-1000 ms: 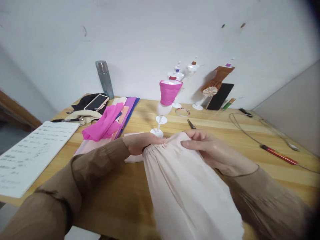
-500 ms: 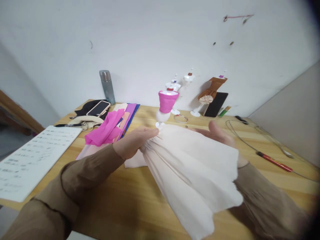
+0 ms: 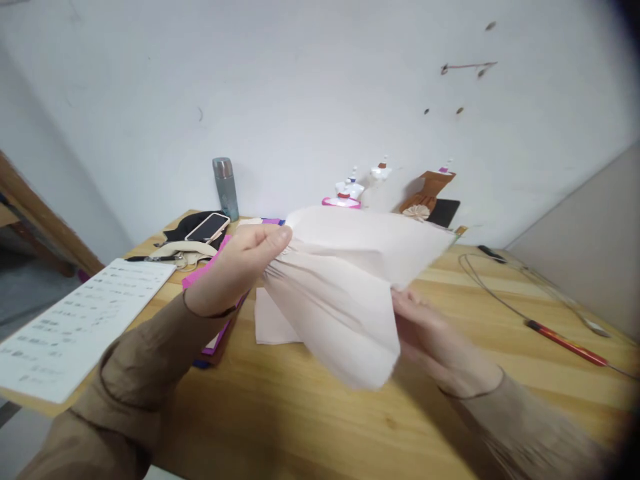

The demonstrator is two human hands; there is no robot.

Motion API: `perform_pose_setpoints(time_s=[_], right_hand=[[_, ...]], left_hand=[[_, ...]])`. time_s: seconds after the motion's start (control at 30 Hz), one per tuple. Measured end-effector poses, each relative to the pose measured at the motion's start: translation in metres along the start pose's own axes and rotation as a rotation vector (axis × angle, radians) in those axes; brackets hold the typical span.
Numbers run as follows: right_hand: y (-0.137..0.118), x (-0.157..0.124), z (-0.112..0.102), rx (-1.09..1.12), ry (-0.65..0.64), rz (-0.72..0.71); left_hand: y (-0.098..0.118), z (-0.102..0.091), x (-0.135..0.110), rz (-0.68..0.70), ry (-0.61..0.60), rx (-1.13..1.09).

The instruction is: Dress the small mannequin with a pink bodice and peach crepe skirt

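A pale pink sheet that looks like crepe paper point(image 3: 340, 287) fans out above the table, pleated towards its left end. My left hand point(image 3: 245, 263) is closed around those gathered pleats, with the thumb on top. At the sheet's lower right edge, my right hand point(image 3: 435, 337) pinches the paper between thumb and fingers; some fingertips are behind it. Behind the sheet stands a small white dress form with a pink top point(image 3: 345, 201), mostly hidden by the paper. Another folded pale pink sheet point(image 3: 275, 320) lies on the table below.
More small dress forms point(image 3: 381, 172) stand by the wall, one in a brown dress point(image 3: 429, 190). A flask point(image 3: 226, 188), phone point(image 3: 207, 228), pink paper point(image 3: 203, 272) and written sheet point(image 3: 85, 327) are on the left. A red tool with a cable point(image 3: 567, 343) lies right.
The sheet has risen and swung up, now covering most of the pink-topped dress form. My right hand has come from behind the sheet, fingers spread, to pinch its lower right edge.
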State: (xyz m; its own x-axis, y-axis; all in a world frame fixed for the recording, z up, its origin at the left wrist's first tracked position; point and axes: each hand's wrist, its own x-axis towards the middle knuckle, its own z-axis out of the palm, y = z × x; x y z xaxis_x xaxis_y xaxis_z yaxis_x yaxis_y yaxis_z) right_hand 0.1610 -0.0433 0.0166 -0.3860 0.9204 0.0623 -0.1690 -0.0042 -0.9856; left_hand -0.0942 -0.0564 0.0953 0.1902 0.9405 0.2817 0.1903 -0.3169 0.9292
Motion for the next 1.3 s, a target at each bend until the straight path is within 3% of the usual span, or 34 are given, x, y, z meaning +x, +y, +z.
perform_pose_setpoints(time_s=[0.1,0.2,0.37,0.53,0.6,0.73,0.77,0.8,0.83,0.93,1.0,1.07,1.17,1.3], right_hand=[[-0.003,0.002,0.011,0.120,0.055,0.007],[-0.004,0.001,0.010,0.078,0.098,-0.056],[0.004,-0.010,0.006,-0.269,0.156,-0.302],[0.000,-0.015,0.009,-0.615,0.058,-0.494],[-0.010,-0.015,0.009,-0.629,-0.105,-0.513],[-0.031,-0.013,-0.002,-0.646,-0.771,-0.321],[-0.035,-0.013,-0.006,-0.595,-0.835,-0.301],[-0.036,-0.012,-0.009,-0.510,-0.797,-0.320],[-0.037,-0.011,-0.012,-0.397,-0.678,-0.355],[-0.030,-0.005,-0.014,-0.144,-0.138,-0.412],[-0.023,0.001,-0.011,-0.127,0.024,-0.344],[-0.016,0.005,-0.006,-0.151,-0.077,-0.221],[-0.006,0.004,0.001,-0.166,-0.235,-0.054],[-0.002,-0.005,0.009,-0.114,-0.215,0.123]], left_hand=[[0.000,0.003,0.002,0.037,0.103,0.270],[-0.003,0.003,0.006,0.091,0.165,0.383],[-0.010,0.000,0.012,0.132,0.294,0.420],[-0.011,-0.005,0.016,0.088,0.219,0.292],[-0.012,-0.009,0.018,0.052,0.154,0.243],[-0.014,-0.021,0.019,0.022,0.067,0.205],[-0.013,-0.023,0.019,0.024,0.018,0.216],[-0.011,-0.025,0.017,0.026,-0.049,0.243],[-0.008,-0.026,0.016,0.027,-0.145,0.283],[0.002,-0.022,0.010,0.048,-0.463,0.392],[0.006,-0.013,0.007,0.070,-0.657,0.433],[0.006,0.000,0.004,0.118,-0.762,0.453],[-0.003,0.018,0.003,0.171,-0.754,0.483],[-0.021,0.031,0.007,0.152,-0.737,0.442]])
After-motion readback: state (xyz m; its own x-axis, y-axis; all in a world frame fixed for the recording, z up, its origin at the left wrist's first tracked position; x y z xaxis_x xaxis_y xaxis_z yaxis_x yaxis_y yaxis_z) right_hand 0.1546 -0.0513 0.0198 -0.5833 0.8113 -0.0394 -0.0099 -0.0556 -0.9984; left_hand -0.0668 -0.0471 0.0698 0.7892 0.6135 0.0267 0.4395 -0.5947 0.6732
